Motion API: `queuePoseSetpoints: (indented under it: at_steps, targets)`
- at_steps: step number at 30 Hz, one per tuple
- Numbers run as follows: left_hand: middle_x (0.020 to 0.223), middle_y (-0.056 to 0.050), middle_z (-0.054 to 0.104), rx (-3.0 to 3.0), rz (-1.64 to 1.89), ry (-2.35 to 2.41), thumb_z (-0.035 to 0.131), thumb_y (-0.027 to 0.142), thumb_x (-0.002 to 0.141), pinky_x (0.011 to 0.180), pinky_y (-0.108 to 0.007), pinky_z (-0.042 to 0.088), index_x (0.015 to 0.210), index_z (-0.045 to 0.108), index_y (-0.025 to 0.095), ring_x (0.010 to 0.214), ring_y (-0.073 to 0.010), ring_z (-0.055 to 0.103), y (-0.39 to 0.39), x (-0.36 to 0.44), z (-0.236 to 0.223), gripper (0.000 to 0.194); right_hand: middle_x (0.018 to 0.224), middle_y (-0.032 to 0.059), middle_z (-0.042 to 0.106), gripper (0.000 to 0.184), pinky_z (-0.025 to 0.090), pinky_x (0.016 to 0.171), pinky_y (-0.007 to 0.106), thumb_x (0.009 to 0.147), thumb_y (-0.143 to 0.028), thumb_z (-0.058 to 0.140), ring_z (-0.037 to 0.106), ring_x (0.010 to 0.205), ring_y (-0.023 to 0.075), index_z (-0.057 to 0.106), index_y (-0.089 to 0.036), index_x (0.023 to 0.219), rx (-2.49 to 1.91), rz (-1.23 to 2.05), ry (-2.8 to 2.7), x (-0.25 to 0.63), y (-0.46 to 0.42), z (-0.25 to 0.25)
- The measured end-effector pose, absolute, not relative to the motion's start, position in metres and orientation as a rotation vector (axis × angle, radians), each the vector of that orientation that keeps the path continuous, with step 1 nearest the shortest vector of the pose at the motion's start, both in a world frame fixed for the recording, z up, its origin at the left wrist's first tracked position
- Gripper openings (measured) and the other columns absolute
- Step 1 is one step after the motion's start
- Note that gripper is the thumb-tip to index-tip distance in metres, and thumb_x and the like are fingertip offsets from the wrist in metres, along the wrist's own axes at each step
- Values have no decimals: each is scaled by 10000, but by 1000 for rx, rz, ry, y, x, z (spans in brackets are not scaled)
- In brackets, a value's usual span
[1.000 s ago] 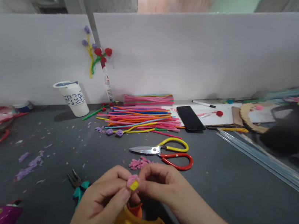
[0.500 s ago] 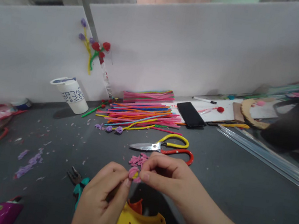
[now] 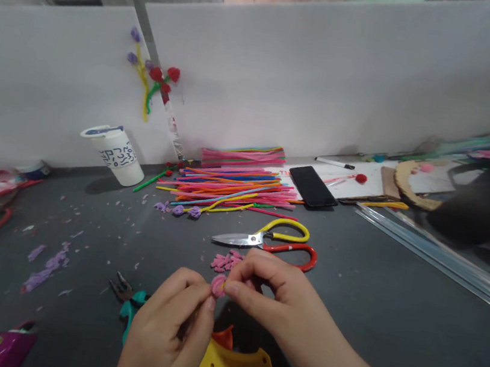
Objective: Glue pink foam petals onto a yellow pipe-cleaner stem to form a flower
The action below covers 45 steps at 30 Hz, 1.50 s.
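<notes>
A small pink pipe-cleaner flower (image 3: 218, 285) with a bit of yellow showing is between my two hands. My left hand (image 3: 173, 325) pinches it from the left with thumb and forefinger. On its right edge, the thumb and forefinger of my right hand (image 3: 273, 291) press together; what exactly lies between those fingertips is hidden. Just behind the flower lies a heap of short pink pipe-cleaner pieces (image 3: 225, 261). Scissors (image 3: 259, 241) with one yellow and one red handle rest beyond it. Below my hands is a yellow glue gun (image 3: 237, 366), partly covered by my left hand.
Teal pliers (image 3: 130, 307) lie left of my left hand. Farther back are a bundle of coloured pipe cleaners (image 3: 235, 185), a black phone (image 3: 312, 187) and a white cup (image 3: 116, 156). Clear plastic sticks (image 3: 435, 256) lie right. Purple scraps (image 3: 48, 270) are scattered left.
My right fingertips have moved slightly left onto the flower, now covering most of its yellow middle. My left hand holds nearly the same place.
</notes>
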<state>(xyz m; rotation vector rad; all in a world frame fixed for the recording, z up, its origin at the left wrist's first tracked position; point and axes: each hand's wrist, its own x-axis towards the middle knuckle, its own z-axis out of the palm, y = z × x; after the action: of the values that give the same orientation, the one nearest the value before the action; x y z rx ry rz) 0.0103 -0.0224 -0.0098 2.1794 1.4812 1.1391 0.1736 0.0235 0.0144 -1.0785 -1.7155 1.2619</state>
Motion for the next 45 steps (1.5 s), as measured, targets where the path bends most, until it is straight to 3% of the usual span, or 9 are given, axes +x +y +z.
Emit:
queuePoseSetpoints:
  at_steps: [6,11,17,21,27,45]
  targets:
    - [737,-15,581,2276,1219,1437,525,121,850,582,-207,488,811,626,164,631,-123,590,-20,11,-8,116,636,-40,513,161,395,543,182,799,-76,606,494,599,99,618,-173,671,-1017,1044,-1788,172,20,11]
    - [754,-23,589,2321,1205,1420,525,95,858,589,-191,509,818,636,150,645,-122,614,-19,8,-7,130,657,-31,525,129,399,536,187,791,-100,620,495,592,95,580,-169,689,-920,664,-1825,172,13,7]
    - [784,-24,585,2402,1218,1380,519,63,861,603,-162,507,912,640,124,669,-105,622,-21,5,-7,145,807,57,641,56,484,699,266,834,-125,579,593,781,164,625,-148,856,-769,283,-1928,173,6,-3]
    - [806,-24,582,2426,1244,1356,512,53,860,638,-153,502,943,646,116,701,-97,617,-21,4,-7,170,816,53,662,61,498,747,294,846,-132,581,616,820,181,621,-166,877,-774,250,-1929,170,5,-6]
    - [810,-11,571,2348,1335,1345,518,41,853,656,-168,486,959,657,139,714,-100,593,-22,7,-13,201,763,44,638,64,487,667,288,849,-115,564,582,716,168,604,-158,873,-764,142,-1933,169,2,-5]
    - [772,-24,609,2153,1499,1403,536,87,851,620,-227,487,820,658,182,686,-142,590,-26,11,-15,157,714,45,648,84,458,605,296,844,-96,582,548,638,154,612,-136,912,-709,88,-1959,173,-2,-7]
